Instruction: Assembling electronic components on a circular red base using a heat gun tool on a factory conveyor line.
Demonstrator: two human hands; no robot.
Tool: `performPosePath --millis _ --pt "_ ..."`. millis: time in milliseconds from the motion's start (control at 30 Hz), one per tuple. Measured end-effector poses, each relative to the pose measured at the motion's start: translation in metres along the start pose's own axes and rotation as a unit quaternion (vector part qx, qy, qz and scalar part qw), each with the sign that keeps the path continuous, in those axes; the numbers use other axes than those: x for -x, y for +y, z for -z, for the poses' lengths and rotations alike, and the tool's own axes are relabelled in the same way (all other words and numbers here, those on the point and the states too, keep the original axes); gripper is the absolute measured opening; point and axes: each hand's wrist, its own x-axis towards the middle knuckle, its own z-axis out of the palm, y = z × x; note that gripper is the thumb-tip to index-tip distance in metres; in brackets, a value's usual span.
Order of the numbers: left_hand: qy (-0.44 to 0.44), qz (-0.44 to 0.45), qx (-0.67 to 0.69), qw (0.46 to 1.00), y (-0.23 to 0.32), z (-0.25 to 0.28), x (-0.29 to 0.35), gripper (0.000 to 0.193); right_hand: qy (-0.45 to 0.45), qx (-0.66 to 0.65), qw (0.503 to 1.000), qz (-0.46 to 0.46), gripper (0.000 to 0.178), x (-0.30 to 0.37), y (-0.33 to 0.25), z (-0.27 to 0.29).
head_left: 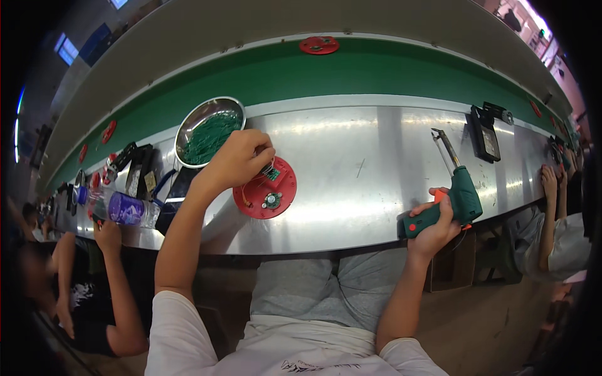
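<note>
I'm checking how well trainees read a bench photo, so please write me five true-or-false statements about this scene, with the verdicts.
1. The right hand holds a green soldering gun. True.
2. The soldering gun's tip touches the red disc. False: the two are apart, with metal tabletop between them.
3. The fingers of the left hand are at the red disc, close to a small green circuit board. True.
4. The metal bowl holds green strands. True.
5. The bottle with the purple label is to the right of the soldering gun. False: it is at the left of the picture, far from the soldering gun.
</note>
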Motion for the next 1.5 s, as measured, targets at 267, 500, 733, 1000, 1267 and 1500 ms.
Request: performPosePath --millis 267,500,733,1000,1267,1500 --pt "0.14 0.093 0.043 0.985 -0.009 -0.034 0.013 0.023 0.002 0.049 0.999 0.02 0.028 0.004 -0.002 -0.006" --pt "0.307 -0.048 -0.026 0.95 -0.002 -0.015 0.022 0.012 -0.007 0.08 0.996 0.034 0.027 0.004 -0.004 -0.008" --pt "0.172 -0.165 -0.062 0.969 0.007 -0.01 0.029 0.016 -0.021 0.092 0.995 0.034 0.03 0.004 -0.002 -0.008" --pt "0.005 -0.052 0.042 0.998 -0.015 -0.002 0.023 0.011 -0.024 0.078 0.996 0.027 0.029 0.004 -0.002 -0.007" --pt "0.036 -0.102 0.122 0.987 -0.016 -0.028 0.015 0.008 -0.022 0.073 0.997 0.023 0.028 0.005 -0.004 -0.007" --pt "0.124 -0.027 0.136 0.982 -0.017 -0.036 0.012 0.011 -0.024 0.055 0.998 -0.011 0.028 0.002 -0.005 -0.005"
